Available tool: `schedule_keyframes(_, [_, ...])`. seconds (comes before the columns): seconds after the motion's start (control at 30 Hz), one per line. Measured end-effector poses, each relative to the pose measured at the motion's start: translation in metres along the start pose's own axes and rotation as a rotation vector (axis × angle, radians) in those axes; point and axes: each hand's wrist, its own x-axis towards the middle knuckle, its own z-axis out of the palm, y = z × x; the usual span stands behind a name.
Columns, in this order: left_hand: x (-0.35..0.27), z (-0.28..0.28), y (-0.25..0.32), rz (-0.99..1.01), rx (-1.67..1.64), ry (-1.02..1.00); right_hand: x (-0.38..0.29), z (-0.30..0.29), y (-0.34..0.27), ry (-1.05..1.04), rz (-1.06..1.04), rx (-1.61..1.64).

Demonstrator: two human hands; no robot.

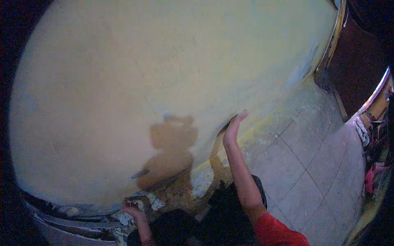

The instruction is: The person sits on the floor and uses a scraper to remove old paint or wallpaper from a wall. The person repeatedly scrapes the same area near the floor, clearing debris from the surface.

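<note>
A broad pale yellowish wall [117, 77] fills most of the view, and a head-and-shoulders shadow falls on its lower part. My right hand [234, 127] is stretched out edge-on at the wall, low near the floor. A thin dark strip runs along its palm side; I cannot tell whether this is a flat tool or a shadow. My left hand [132, 209] is low at the bottom, near the wall's lower left corner. Something small and dark reddish shows at its fingers, too dim to name.
Grey tiled floor [304, 169] spreads to the right. A dark doorway [354, 67] with a wooden frame [334, 40] stands at upper right. Cluttered items, among them a pink thing [371, 176], lie at the right rim. Whitish scraps [126, 219] lie by my left hand.
</note>
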Motion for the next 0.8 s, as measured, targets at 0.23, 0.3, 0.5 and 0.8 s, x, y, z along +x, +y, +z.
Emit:
schedule_keyframes(0.23, [0.027,-0.008,-0.03,-0.047,-0.011,0.019,-0.052,0.021,0.016,-0.06,-0.409,-0.63])
schedule_keyframes(0.3, [0.037,-0.022,-0.032,-0.018,-0.009,0.056,-0.043,0.018,0.001,-0.024,-0.319,-0.395])
schedule_keyframes(0.5, [0.064,-0.036,-0.052,-0.025,-0.05,-0.064,-0.043,0.003,0.004,0.019,-0.084,-0.25])
schedule_keyframes(0.8, [0.094,-0.069,-0.068,-0.214,-0.137,-0.083,-0.039,0.003,0.001,0.009,0.034,0.17])
